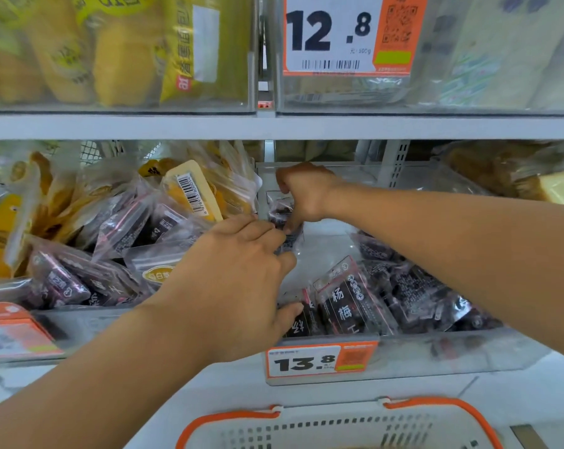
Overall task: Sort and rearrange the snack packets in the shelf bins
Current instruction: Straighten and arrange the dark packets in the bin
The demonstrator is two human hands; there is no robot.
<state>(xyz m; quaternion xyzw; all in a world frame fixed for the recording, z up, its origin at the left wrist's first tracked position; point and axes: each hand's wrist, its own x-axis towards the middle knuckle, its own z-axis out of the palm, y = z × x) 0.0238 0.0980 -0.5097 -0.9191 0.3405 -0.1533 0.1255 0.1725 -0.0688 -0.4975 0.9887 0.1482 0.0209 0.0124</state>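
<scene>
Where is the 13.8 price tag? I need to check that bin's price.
In the head view, the 13.8 price tag hangs on the lower right bin's front edge, just right of the left hand, above the basket.

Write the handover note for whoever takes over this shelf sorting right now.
Right hand: pinching a dark plum packet above the middle bin, tagged 13.8.
Left hand: over the bin divider, fingers touching the same packet's lower end.
Done: several dark packets already lie in the middle bin.
Left: dark packets remain mixed with yellow packets in the left bin. White basket waits below.
</scene>
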